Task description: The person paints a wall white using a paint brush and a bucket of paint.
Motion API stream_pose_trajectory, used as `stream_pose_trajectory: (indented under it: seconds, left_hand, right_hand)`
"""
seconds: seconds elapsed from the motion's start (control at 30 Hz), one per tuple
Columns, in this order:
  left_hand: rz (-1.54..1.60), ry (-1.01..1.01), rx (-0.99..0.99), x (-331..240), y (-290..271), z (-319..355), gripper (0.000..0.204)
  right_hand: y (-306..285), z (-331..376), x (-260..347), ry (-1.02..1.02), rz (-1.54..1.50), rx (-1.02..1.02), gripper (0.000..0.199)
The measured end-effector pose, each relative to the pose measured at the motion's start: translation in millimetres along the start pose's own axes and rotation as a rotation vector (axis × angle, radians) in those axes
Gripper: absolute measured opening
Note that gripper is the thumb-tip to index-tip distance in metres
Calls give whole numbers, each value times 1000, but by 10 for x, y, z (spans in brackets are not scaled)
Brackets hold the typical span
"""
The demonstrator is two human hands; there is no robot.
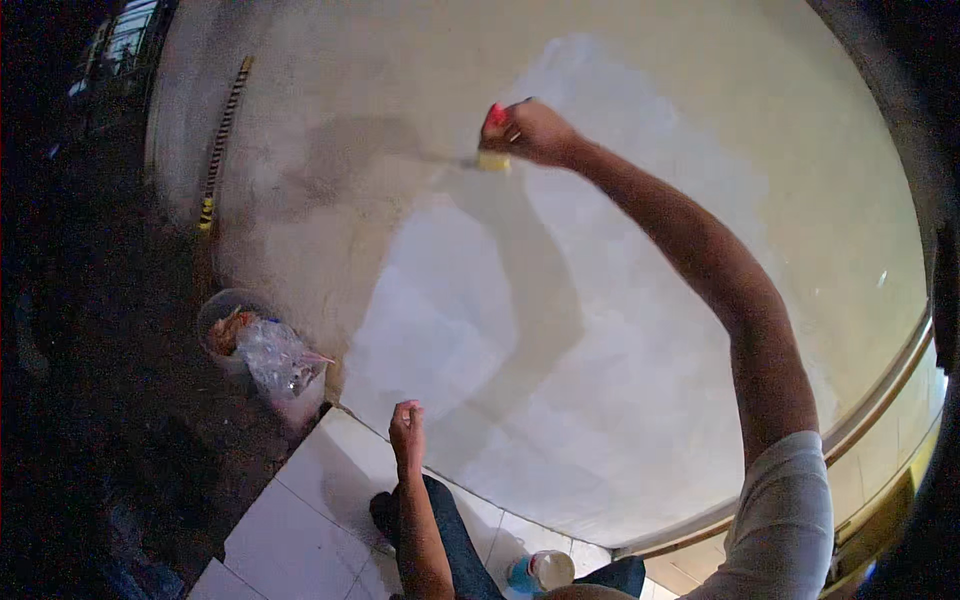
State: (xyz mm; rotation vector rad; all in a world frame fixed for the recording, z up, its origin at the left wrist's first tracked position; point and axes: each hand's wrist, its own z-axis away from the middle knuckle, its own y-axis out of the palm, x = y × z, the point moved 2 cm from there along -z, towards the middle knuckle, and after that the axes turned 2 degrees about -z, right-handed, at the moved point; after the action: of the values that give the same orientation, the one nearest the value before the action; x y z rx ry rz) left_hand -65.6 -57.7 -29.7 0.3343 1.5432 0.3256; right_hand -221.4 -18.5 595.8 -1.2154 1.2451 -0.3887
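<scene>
My right hand (538,130) is raised at the upper middle, closed around a paintbrush (493,159). A bit of its red handle shows by the thumb, and the pale yellow bristles point down against the wall (640,390). A large whitish patch of fresh-looking paint spreads below and to the right of the brush over the beige wall, with my arm's shadow across it. My left hand (406,425) is low in front of the wall's foot, its fingers curled in with nothing visible in them. Between my legs stands a blue and white paint tub (550,570).
A bucket (212,318) with brownish contents and a clear plastic bag (275,352) stands at the wall's left corner. Above it a black-and-yellow striped strip (222,140) runs along the wall. White tiles (305,525) form the floor; the left side is dark.
</scene>
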Motion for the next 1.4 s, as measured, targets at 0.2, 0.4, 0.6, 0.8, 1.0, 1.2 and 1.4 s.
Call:
stream_pose_trajectory:
  seconds: [0.2,0.4,0.6,0.8,1.0,1.2,1.4]
  left_hand:
    - [43,5,26,24,-98,43,29]
    - [-66,-7,22,-269,-139,105,31]
    - [-89,-28,68,-166,13,72,24]
    - [-108,98,70,-129,71,26,24]
    - [-130,52,5,-10,43,47,27]
    - [-219,-48,103,459,-27,26,26]
    - [-228,99,67,-87,93,65,25]
  right_hand:
    - [-1718,118,-978,321,348,-636,28]
    - [-164,156,-171,197,534,76,23]
    - [1221,339,240,-46,-12,41,20]
    - [-1749,316,-1076,198,381,-687,23]
    - [204,245,-260,146,255,-176,26]
    - [619,-133,544,-2,60,-64,19]
    - [-1438,-270,-304,11,882,-477,19]
